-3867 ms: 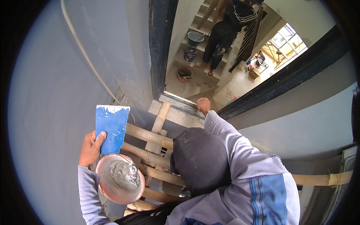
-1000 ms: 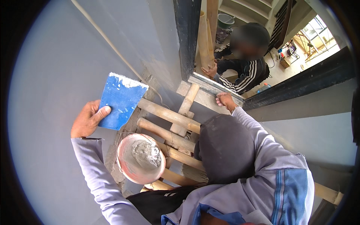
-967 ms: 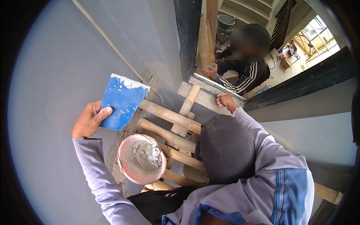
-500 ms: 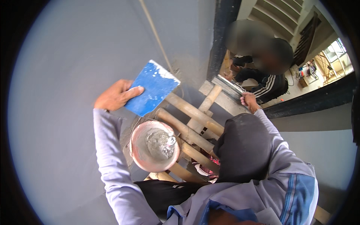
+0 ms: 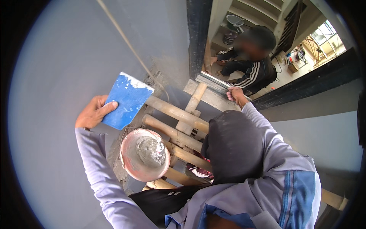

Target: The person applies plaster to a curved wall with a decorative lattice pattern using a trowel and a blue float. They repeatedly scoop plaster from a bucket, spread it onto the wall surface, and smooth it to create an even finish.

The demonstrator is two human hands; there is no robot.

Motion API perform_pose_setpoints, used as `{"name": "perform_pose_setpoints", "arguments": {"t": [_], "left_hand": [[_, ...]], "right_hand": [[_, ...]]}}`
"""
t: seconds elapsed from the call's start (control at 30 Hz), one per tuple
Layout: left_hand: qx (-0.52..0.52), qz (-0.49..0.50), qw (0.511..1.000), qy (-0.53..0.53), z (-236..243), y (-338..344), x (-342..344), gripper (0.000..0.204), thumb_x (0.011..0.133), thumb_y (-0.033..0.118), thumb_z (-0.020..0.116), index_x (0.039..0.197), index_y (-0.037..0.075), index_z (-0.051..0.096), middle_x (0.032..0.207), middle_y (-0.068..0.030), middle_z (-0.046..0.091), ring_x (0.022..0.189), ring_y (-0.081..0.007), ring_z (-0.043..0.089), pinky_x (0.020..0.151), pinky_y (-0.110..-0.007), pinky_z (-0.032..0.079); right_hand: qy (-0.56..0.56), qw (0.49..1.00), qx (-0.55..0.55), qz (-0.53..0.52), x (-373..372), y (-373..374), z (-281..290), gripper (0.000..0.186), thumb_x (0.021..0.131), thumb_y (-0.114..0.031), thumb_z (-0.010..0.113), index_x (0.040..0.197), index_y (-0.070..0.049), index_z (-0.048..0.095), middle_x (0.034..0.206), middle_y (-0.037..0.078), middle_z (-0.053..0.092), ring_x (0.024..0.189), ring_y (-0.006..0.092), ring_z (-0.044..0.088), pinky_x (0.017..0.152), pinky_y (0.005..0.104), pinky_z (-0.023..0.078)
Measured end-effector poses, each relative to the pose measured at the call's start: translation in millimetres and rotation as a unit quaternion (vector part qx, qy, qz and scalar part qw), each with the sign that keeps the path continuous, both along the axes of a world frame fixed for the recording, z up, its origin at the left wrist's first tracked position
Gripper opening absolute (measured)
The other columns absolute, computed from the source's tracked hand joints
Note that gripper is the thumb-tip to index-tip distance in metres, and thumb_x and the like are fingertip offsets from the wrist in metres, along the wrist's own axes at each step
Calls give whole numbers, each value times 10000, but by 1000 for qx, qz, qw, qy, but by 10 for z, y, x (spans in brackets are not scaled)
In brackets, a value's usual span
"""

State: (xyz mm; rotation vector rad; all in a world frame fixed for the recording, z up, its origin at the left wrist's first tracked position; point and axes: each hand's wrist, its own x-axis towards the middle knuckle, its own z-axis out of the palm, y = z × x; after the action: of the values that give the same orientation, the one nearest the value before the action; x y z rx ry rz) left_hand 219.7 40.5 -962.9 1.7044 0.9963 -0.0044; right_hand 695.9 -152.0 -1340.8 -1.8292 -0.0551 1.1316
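My left hand [image 5: 93,111] grips a flat blue board [image 5: 127,101], its thumb lying across the face. White plaster crusts the board's upper edge. It is held up in front of the grey wall, above a pale pink bucket [image 5: 127,168]. Wet grey mortar [image 5: 150,150] lies inside that bucket, which stands on bamboo poles. Away to the right, my right hand [image 5: 237,95] is closed at the lower edge of a dark frame [image 5: 263,102]. Its fingers curl over that edge, and their undersides are hidden.
Bamboo poles [image 5: 177,112] form a platform with gaps around my knee [image 5: 236,145]. A thin pole or cord [image 5: 126,38] slants along the grey wall [image 5: 57,76]. Through the opening a person [image 5: 259,72] in dark striped clothes crouches near stairs [image 5: 263,9]; a dark bucket [image 5: 233,23] stands behind.
The view has shifted, so most things appear further left. My left hand still holds the blue board, and my right hand stays at the frame. The crouching person's hand now shows near the frame.
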Motion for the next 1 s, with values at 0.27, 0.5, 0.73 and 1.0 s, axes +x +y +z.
{"name": "perform_pose_setpoints", "arguments": {"t": [0.27, 0.5, 0.73, 1.0], "left_hand": [[8, 6, 999, -31, -106, 20, 21, 371, 882, 349, 641, 983, -7, 662, 813, -39, 673, 682, -81, 597, 645, -251, 495], [9, -8, 1000, -17, -111, 46, 33, 383, 883, 363, 637, 977, -7, 664, 830, -44, 676, 713, -87, 604, 665, -255, 496], [8, -9, 1000, 5, -82, 46, 28, 386, 880, 363, 640, 981, -9, 663, 832, -48, 677, 713, -89, 605, 668, -259, 497], [20, -30, 999, 2, -78, 79, 7, 389, 880, 349, 641, 1000, -21, 653, 855, -59, 680, 727, -104, 612, 693, -263, 502]], "right_hand": [[10, 999, 11, -36, 28, -31, -68, 120, 888, -105, 532, 952, -54, 621, 715, 81, 649, 482, 124, 569, 403, 268, 503], [21, 999, -2, -28, 23, -35, -37, 131, 935, -126, 513, 995, -50, 601, 722, 53, 646, 487, 110, 570, 419, 267, 512], [20, 999, 10, -38, 44, -64, -95, 180, 927, -99, 438, 974, -61, 608, 785, 73, 653, 518, 113, 559, 429, 262, 502], [-12, 998, 4, -57, 122, -20, 33, 239, 856, 11, 455, 996, -83, 623, 762, 47, 642, 526, 106, 554, 451, 259, 495]]}}
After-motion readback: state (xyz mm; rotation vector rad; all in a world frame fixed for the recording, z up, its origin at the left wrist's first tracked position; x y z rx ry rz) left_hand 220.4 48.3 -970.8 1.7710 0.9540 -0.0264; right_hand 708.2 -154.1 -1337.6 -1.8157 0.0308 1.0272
